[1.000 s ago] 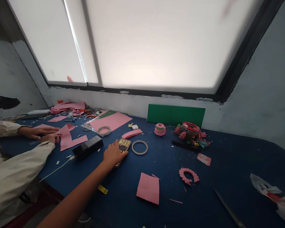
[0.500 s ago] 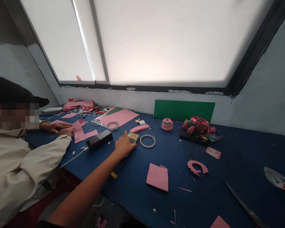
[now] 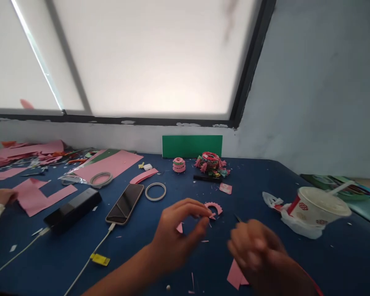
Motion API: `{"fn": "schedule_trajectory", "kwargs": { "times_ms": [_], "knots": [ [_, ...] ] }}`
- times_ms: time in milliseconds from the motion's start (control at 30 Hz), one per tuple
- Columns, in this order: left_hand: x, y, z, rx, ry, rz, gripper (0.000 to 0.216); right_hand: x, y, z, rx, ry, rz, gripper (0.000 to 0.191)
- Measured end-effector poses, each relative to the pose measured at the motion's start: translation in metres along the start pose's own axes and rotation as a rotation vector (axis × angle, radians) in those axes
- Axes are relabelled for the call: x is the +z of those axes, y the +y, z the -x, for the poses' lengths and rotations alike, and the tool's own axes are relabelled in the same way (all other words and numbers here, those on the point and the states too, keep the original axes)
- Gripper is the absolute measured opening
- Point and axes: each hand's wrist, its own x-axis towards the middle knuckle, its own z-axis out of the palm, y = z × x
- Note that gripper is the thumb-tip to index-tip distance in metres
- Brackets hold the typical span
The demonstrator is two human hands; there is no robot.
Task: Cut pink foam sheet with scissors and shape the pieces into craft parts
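My left hand [image 3: 181, 232] is raised over the table with its fingers curved and a gap between thumb and fingertips; I see nothing in it. Just past its fingertips lies a pink toothed paper ring [image 3: 216, 206], open on one side. My right hand [image 3: 255, 248] hovers to the right, blurred, its fingers curled together; whether anything is in them is hidden. The thin tip of the scissors [image 3: 238, 218] shows beyond it, the rest covered by the hand. Pink paper pieces [image 3: 235, 274] lie below that hand. A phone [image 3: 125, 204] with a dark screen lies on the left, plugged into a cable.
A black power bank [image 3: 73, 209] and a tape roll [image 3: 156, 191] lie leftward. Another person's hand [image 3: 1, 196] rests by pink paper at the left edge. Farther back are a stacked pink paper ring [image 3: 179, 165] and a black pen [image 3: 207, 178]. A lidded cup [image 3: 316, 207] stands at right.
My left hand has left the phone and moved right, near the toothed ring. The phone's lit screen is dark now. My right hand has come into view. The view has turned right, showing the cup.
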Motion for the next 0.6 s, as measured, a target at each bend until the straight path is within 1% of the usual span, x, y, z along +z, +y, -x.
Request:
{"fn": "schedule_trajectory", "kwargs": {
  "times_ms": [33, 100, 200, 300, 367, 467, 600],
  "knots": [
    [0.008, 0.004, -0.001, -0.022, 0.014, 0.069, 0.008, 0.002, 0.002, -0.009, 0.010, -0.028, -0.042, 0.019],
    [0.019, 0.003, -0.002, -0.078, 0.029, 0.184, 0.008, 0.007, 0.006, -0.024, 0.045, -0.052, -0.155, 0.020],
    [0.028, -0.010, -0.003, -0.121, 0.050, 0.270, 0.006, 0.009, 0.013, -0.035, 0.106, -0.006, -0.286, 0.016],
    [0.031, -0.024, -0.002, -0.185, 0.059, 0.293, 0.005, 0.004, 0.021, -0.036, 0.171, 0.060, -0.297, 0.018],
    [0.033, -0.029, 0.001, -0.246, 0.049, 0.311, 0.004, -0.001, 0.026, -0.034, 0.222, 0.101, -0.281, 0.018],
    [0.034, -0.030, 0.004, -0.301, 0.056, 0.346, 0.004, -0.005, 0.030, -0.030, 0.278, 0.129, -0.246, 0.017],
    [0.036, -0.028, 0.006, -0.308, 0.066, 0.373, 0.006, -0.006, 0.029, -0.026, 0.294, 0.153, -0.196, 0.020]
  ]
}}
